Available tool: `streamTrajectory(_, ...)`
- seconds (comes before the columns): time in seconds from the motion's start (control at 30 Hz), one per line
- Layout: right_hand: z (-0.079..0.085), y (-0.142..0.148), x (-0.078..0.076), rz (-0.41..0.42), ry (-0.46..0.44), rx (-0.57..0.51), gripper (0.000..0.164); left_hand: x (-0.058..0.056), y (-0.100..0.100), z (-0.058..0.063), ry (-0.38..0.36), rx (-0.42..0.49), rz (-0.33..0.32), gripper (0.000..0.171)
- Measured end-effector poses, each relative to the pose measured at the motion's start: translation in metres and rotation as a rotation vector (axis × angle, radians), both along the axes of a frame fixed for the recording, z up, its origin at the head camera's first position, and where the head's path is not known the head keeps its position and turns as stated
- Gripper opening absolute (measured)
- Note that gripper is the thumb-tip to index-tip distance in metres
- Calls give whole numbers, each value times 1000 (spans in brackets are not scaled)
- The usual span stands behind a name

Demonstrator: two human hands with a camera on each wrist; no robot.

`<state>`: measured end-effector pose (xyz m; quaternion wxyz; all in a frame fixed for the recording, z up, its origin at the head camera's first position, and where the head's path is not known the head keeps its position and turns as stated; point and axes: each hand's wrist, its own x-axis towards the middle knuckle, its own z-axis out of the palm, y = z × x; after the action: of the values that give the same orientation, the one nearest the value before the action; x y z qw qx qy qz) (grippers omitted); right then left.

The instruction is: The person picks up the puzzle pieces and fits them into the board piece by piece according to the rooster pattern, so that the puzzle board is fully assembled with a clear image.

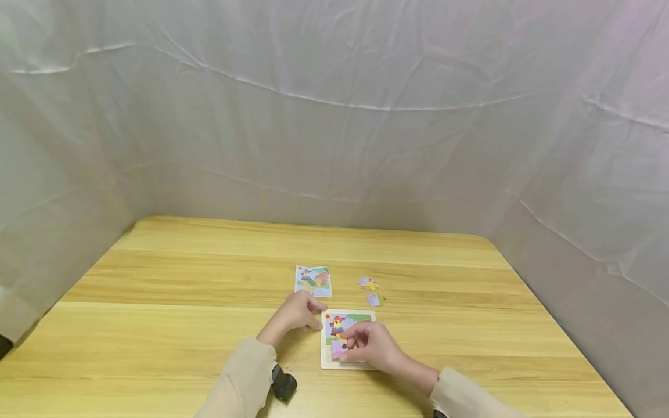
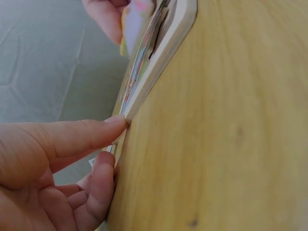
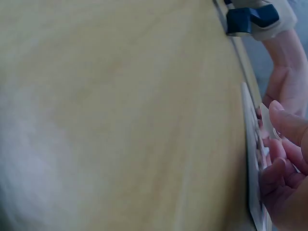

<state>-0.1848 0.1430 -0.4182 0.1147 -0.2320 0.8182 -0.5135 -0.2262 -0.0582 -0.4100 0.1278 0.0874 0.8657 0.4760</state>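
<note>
A wooden puzzle board (image 1: 328,366) with a light rim lies on the table, a colourful rooster picture (image 1: 337,325) in its upper part. My left hand (image 1: 297,310) holds the board's far left corner. In the left wrist view its thumb (image 2: 96,132) touches the rim, with the other fingers curled by the table. My right hand (image 1: 377,347) pinches a lilac puzzle piece (image 1: 338,349) with a pink patch between thumb and fingers. That piece is tilted over the lower part of the board; whether it touches the board I cannot tell.
Beyond the board lies a rooster picture card (image 1: 313,281). Several loose puzzle pieces (image 1: 374,299) lie to its right, some close together. A wooden table (image 1: 157,342) carries everything, with grey cloth (image 1: 313,145) hanging behind and at both sides.
</note>
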Motion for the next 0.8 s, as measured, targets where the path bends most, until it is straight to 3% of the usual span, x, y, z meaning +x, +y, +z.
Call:
streamTrajectory(0.43, 4, -9, 6, 34, 119, 88, 31, 1, 1, 2, 3, 11, -5, 35)
streamTrajectory(0.8, 0, -6, 2, 79, 154, 110, 37, 0, 0, 1, 16, 25, -18, 35)
